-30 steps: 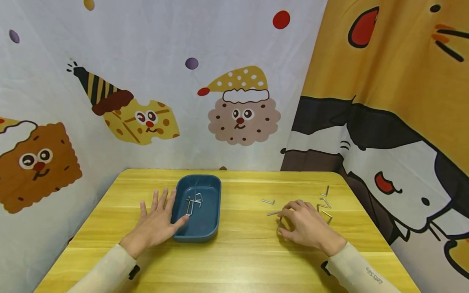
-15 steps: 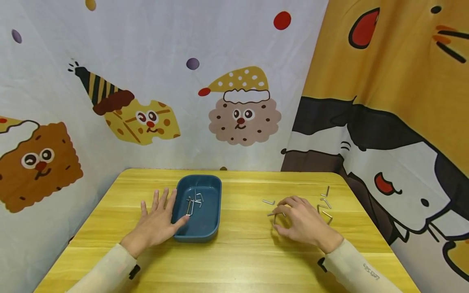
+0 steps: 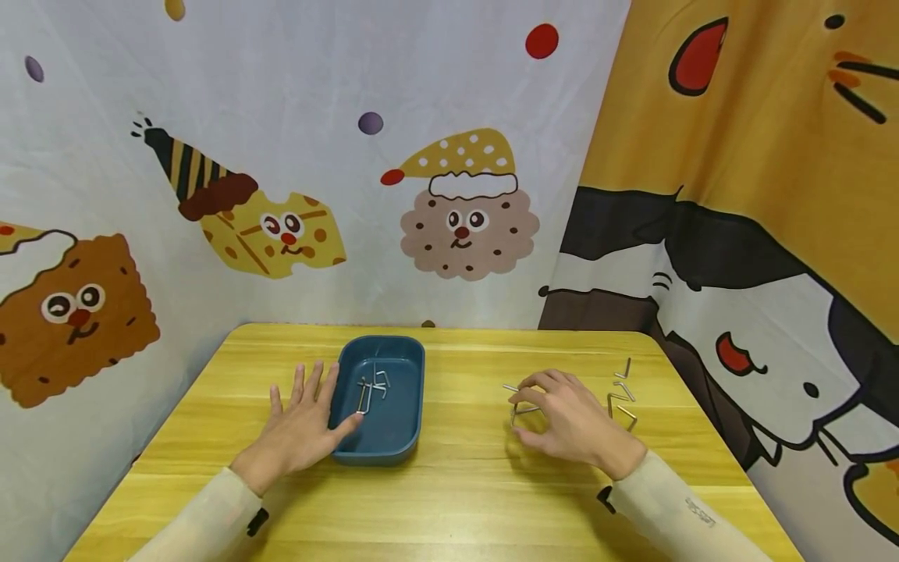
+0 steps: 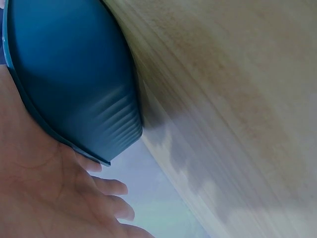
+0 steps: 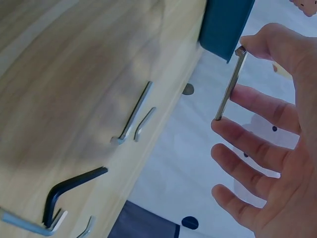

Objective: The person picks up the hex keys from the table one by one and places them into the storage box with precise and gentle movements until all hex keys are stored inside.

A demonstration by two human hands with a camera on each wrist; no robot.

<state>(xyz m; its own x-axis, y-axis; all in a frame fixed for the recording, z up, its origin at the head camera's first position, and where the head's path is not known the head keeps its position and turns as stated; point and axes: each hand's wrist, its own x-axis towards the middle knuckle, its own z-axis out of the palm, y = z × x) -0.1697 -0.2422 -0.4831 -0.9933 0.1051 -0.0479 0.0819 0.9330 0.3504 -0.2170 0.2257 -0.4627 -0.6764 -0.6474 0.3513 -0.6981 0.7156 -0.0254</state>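
Observation:
My right hand point(image 3: 569, 421) is above the right side of the table, pinching a hex key point(image 5: 231, 85) between thumb and fingers; its short bent end sits by the thumb. Two more hex keys lie beneath and just beyond this hand, one of them a silver hex key point(image 5: 134, 111). At the left, my left hand point(image 3: 302, 425) rests against the near-left side of a dark blue tray point(image 3: 393, 429), fingers spread and straight, thumb over the rim. Its palm lies along the tray wall point(image 4: 74, 74) in the left wrist view. Several small hex keys point(image 3: 365, 396) lie inside the tray.
Several loose hex keys are grouped at the table's right, including a black-looking hex key point(image 5: 64, 187). Wood-patterned tabletop point(image 3: 463, 484) spreads between tray and right hand. A printed cartoon curtain point(image 3: 463, 304) hangs right behind the table's far edge.
My right hand has moved left, away from the group at the right, carrying the pinched hex key. The left hand and the tray have stayed in place.

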